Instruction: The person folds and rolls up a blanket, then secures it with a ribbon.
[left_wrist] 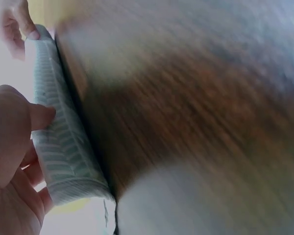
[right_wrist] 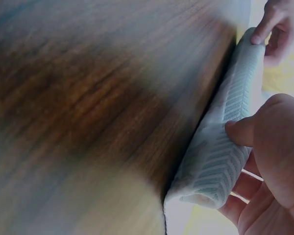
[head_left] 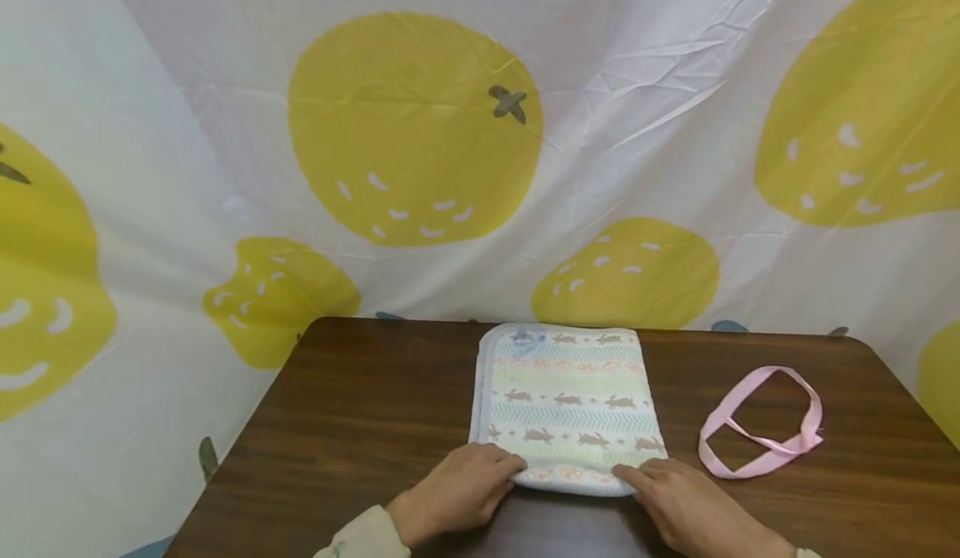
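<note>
A folded cloth (head_left: 573,404) printed with brown rabbits, chevrons and pale stripes lies on the table, its near edge turned up into a roll. My left hand (head_left: 467,483) grips the left end of this roll, and my right hand (head_left: 686,504) grips the right end. In the left wrist view, the left thumb (left_wrist: 41,116) presses the rolled cloth (left_wrist: 63,142) while the fingers curl behind it. The right wrist view has the right thumb (right_wrist: 240,131) on the roll's chevron-patterned side (right_wrist: 220,159), with fingers curled round the far side.
To the right of the cloth, a loop of pink ribbon (head_left: 806,441) lies loosely on the dark wooden table (head_left: 360,391). Behind the table's back edge hangs a white curtain (head_left: 622,149) with large yellow fruit prints.
</note>
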`<state>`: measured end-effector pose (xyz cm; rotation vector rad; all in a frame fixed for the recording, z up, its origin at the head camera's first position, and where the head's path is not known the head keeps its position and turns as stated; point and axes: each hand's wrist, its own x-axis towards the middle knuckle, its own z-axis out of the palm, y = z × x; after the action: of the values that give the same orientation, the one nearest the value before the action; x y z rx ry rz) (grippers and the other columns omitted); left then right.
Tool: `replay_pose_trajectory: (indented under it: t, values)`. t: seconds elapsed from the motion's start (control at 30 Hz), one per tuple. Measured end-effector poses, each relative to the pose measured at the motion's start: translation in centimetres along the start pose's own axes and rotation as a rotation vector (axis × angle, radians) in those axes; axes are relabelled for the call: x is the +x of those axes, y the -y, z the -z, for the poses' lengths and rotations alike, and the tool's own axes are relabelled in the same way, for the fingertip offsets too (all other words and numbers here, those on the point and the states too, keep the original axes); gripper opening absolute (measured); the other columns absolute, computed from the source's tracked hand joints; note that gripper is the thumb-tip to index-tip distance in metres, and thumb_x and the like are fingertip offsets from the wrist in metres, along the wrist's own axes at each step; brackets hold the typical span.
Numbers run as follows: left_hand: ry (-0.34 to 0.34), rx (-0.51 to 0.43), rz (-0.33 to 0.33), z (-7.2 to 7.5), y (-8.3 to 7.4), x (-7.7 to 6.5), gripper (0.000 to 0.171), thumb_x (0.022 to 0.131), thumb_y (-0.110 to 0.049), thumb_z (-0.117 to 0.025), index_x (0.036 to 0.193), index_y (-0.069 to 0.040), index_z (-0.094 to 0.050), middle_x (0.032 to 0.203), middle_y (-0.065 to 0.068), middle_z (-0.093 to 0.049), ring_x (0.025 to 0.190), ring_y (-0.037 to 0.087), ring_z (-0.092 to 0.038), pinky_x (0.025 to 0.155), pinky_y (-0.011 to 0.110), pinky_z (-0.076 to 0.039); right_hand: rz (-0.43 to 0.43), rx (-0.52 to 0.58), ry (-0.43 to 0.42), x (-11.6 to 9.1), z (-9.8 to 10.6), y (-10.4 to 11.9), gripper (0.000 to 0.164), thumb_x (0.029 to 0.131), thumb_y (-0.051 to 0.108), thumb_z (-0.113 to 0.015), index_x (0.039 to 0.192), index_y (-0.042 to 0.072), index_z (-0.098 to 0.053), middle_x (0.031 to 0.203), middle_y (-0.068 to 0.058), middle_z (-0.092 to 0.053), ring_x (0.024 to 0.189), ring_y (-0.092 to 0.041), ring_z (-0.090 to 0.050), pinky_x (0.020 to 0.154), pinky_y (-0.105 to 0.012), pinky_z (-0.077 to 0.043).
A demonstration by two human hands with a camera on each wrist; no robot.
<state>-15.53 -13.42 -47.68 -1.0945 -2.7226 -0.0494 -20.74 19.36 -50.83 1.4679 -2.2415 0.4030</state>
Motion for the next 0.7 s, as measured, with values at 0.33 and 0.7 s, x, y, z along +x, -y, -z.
replay_pose_trajectory:
  t: [0.33,0.7]
  values:
    - [-0.013,-0.079,-0.016,-0.3,1.1,0.1,0.022,0.095,-0.017,-0.064,0.117,-0.014,-0.067,0.102,-0.005,-0.069,0.096,0.008,-0.064,0.09,0.026,-0.05,0.02,0.039,-0.001,0.1,-0.1,-0.4,0.048,0.106,0.028,-0.022,0.115,0.01,-0.066,0.09,0.006,-0.068,0.082,-0.009,-0.064,0.07,-0.029,-0.053]
    - [0.0,-0.299,0.08,-0.4,2.2,0.9,0.029,0.1,-0.018,-0.058,0.129,-0.012,-0.056,0.109,-0.002,-0.068,0.098,0.007,-0.063,0.087,0.026,-0.051,0.002,0.178,0.024,0.7,-0.3,-1.9,0.048,0.076,-0.001,-0.075,0.12,0.015,-0.062,0.091,0.013,-0.065,0.08,0.001,-0.059,0.067,-0.022,-0.049]
